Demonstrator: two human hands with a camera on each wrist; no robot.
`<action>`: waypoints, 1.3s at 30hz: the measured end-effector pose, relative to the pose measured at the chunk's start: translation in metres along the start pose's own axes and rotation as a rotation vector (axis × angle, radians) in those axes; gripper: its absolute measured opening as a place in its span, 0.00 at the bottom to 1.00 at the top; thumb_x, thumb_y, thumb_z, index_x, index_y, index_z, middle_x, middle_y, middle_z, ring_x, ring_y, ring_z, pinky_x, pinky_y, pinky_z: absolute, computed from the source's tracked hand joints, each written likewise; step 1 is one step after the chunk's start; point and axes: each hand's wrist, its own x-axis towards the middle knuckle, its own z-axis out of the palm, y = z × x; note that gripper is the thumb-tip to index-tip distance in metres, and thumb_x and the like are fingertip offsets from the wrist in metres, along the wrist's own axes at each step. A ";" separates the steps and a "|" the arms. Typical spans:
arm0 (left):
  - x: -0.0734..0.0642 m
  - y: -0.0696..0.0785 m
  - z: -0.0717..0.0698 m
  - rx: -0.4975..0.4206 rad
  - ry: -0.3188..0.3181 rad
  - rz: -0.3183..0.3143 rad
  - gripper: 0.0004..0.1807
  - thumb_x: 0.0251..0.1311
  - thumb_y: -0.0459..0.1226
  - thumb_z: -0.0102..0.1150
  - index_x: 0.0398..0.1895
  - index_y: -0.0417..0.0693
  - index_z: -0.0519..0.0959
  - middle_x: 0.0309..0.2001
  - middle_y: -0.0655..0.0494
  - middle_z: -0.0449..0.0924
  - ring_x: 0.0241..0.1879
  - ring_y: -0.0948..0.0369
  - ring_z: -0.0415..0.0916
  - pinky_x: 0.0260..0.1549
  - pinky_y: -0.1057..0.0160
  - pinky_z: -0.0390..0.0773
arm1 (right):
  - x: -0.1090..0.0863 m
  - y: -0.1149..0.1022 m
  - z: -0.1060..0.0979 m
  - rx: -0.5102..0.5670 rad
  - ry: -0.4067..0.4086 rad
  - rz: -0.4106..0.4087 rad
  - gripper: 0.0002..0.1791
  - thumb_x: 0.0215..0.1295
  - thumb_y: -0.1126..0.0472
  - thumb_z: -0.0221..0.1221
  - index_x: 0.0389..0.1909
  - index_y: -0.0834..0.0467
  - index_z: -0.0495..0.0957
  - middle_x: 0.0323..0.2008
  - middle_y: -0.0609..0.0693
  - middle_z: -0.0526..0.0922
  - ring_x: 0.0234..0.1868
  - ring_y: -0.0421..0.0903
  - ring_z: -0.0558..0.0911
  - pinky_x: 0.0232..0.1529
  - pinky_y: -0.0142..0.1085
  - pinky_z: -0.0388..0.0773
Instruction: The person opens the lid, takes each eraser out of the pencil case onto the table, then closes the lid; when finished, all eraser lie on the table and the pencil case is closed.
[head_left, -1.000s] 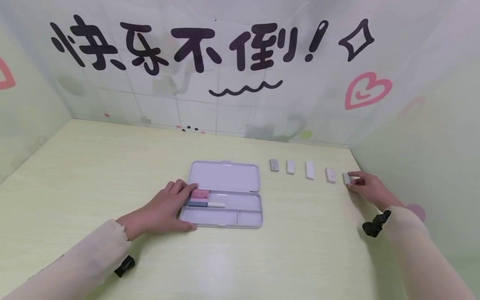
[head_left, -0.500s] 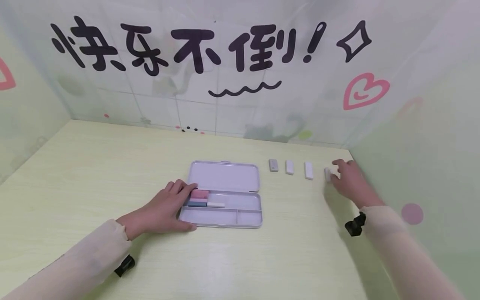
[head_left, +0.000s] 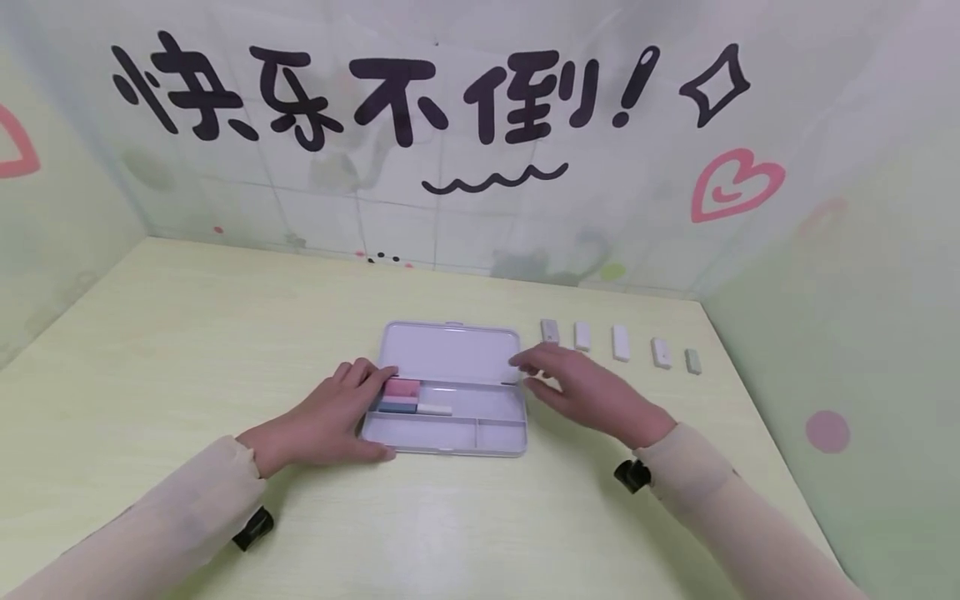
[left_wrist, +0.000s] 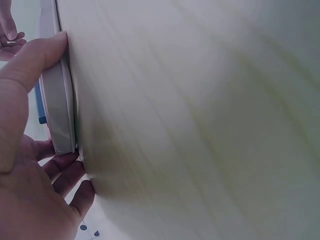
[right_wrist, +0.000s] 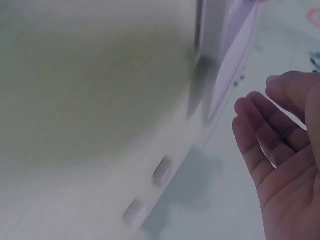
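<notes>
An open lilac pencil case (head_left: pixel 437 432) lies flat on the table with its lid (head_left: pixel 450 350) folded back. My left hand (head_left: pixel 322 421) grips the left end of the case, thumb at the front edge and fingers round the far side. In the left wrist view, that thumb and the curled fingers span the end of the case (left_wrist: pixel 59 107). Inside the case lie a pink block (head_left: pixel 401 388), a dark blue piece (head_left: pixel 397 408) and a white stick (head_left: pixel 435 410). My right hand (head_left: pixel 592 387) hovers over the right edge of the case. The right wrist view shows its fingers loosely bent, holding nothing.
Several small erasers stand in a spaced row to the right: a grey one (head_left: pixel 550 331), a long white one (head_left: pixel 620 342) and a greenish-grey one (head_left: pixel 693 361) at the end. A printed curtain (head_left: pixel 300 200) rises behind the table (head_left: pixel 247 333).
My right hand has left the rightmost eraser, which it was pinching, and moved left past the row to the pencil case. My left hand has kept its hold.
</notes>
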 end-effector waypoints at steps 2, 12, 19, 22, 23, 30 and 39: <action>0.001 0.001 0.000 -0.001 -0.004 0.002 0.57 0.51 0.57 0.78 0.77 0.35 0.62 0.58 0.47 0.69 0.53 0.53 0.64 0.53 0.53 0.71 | 0.007 -0.012 0.006 0.023 -0.044 -0.021 0.18 0.72 0.67 0.62 0.61 0.61 0.81 0.53 0.53 0.88 0.52 0.46 0.86 0.57 0.42 0.83; 0.001 -0.002 0.001 0.019 0.002 0.007 0.58 0.50 0.58 0.77 0.77 0.35 0.63 0.57 0.47 0.70 0.53 0.52 0.65 0.51 0.53 0.71 | 0.050 -0.059 0.037 0.017 -0.236 -0.089 0.19 0.76 0.63 0.58 0.65 0.55 0.79 0.54 0.48 0.86 0.53 0.42 0.83 0.61 0.37 0.80; 0.000 -0.004 0.003 0.009 -0.005 0.006 0.58 0.51 0.59 0.77 0.78 0.36 0.62 0.58 0.47 0.69 0.53 0.53 0.64 0.51 0.53 0.70 | 0.062 -0.072 0.048 -0.143 -0.219 -0.170 0.18 0.75 0.65 0.58 0.62 0.50 0.80 0.50 0.45 0.87 0.48 0.41 0.85 0.53 0.34 0.82; 0.002 -0.005 0.004 0.008 -0.002 0.010 0.57 0.51 0.58 0.77 0.77 0.36 0.63 0.58 0.47 0.69 0.53 0.53 0.64 0.51 0.54 0.71 | 0.061 -0.072 0.049 -0.178 -0.215 -0.161 0.18 0.75 0.64 0.58 0.62 0.49 0.80 0.47 0.44 0.87 0.45 0.40 0.85 0.50 0.34 0.83; 0.002 -0.005 0.003 0.009 0.001 0.012 0.57 0.51 0.58 0.78 0.77 0.36 0.63 0.58 0.47 0.69 0.53 0.53 0.64 0.51 0.54 0.71 | 0.061 -0.072 0.049 -0.182 -0.212 -0.160 0.18 0.75 0.64 0.58 0.62 0.49 0.80 0.46 0.44 0.87 0.44 0.40 0.85 0.49 0.34 0.83; 0.004 -0.005 0.002 0.002 -0.002 0.011 0.58 0.51 0.58 0.78 0.77 0.36 0.63 0.58 0.47 0.69 0.53 0.53 0.64 0.51 0.54 0.71 | 0.059 -0.065 0.047 -0.153 -0.185 -0.162 0.20 0.75 0.66 0.56 0.62 0.47 0.80 0.40 0.44 0.84 0.35 0.38 0.79 0.42 0.30 0.79; 0.004 -0.005 0.004 0.004 -0.008 0.006 0.58 0.50 0.59 0.78 0.78 0.37 0.62 0.59 0.47 0.69 0.53 0.53 0.64 0.52 0.53 0.71 | 0.056 -0.061 0.041 0.028 -0.261 -0.041 0.23 0.74 0.70 0.55 0.67 0.51 0.77 0.47 0.47 0.85 0.43 0.40 0.79 0.51 0.33 0.79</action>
